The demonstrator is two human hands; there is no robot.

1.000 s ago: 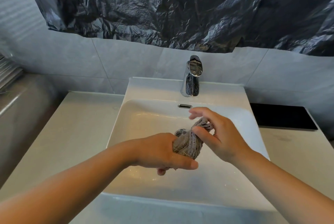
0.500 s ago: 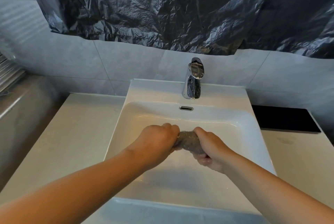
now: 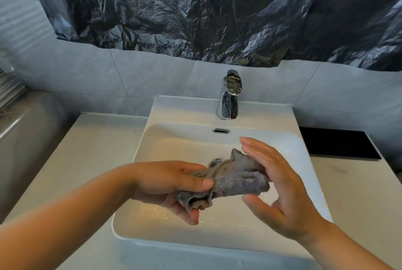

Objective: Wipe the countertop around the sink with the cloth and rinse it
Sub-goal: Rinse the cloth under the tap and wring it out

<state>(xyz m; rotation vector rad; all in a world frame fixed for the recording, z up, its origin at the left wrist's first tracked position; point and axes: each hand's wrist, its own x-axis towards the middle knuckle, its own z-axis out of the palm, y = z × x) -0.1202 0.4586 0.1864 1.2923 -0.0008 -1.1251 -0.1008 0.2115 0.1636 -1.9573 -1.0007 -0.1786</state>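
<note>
A crumpled grey cloth (image 3: 236,179) hangs over the middle of the white sink basin (image 3: 174,139). My left hand (image 3: 171,184) grips the cloth's left end between thumb and fingers. My right hand (image 3: 280,193) is spread open against the cloth's right side, fingers apart, its palm touching the fabric. The chrome faucet (image 3: 228,97) stands behind the basin with no water running. Water droplets lie on the basin floor. The pale countertop (image 3: 82,156) runs on both sides of the sink.
A black flat panel (image 3: 339,145) is set in the counter at the right. Crumpled black plastic sheeting (image 3: 217,12) covers the wall above the grey tiles. A grey ledge (image 3: 21,130) rises left of the counter.
Both hands had been twisting the balled cloth tightly. Now my right hand has let go and opened, and the cloth has loosened and partly unfolded while my left hand keeps its end.
</note>
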